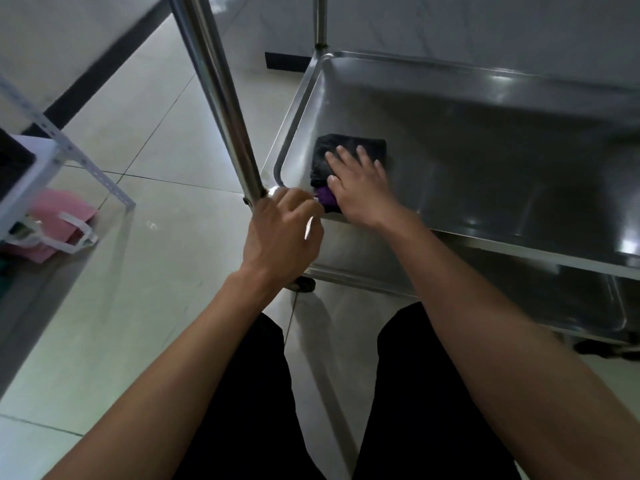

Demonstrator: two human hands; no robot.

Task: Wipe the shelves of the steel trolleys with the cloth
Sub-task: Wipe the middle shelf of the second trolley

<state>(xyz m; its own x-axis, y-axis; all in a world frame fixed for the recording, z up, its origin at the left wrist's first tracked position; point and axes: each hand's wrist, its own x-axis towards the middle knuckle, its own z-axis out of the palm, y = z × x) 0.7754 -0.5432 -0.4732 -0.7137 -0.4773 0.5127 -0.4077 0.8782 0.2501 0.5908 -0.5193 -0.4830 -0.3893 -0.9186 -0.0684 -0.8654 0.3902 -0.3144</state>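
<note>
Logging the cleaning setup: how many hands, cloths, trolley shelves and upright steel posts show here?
Hands: 2, left hand and right hand
Cloths: 1, dark cloth
Trolley shelves: 2, upper shelf and lower shelf
Upright posts: 2, near post and far post
Total: 7

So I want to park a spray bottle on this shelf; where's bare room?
The shelf is bare right of the cloth, out to its back rim. The near-left corner is crowded: right hand on the cloth, left hand by the post.
</note>
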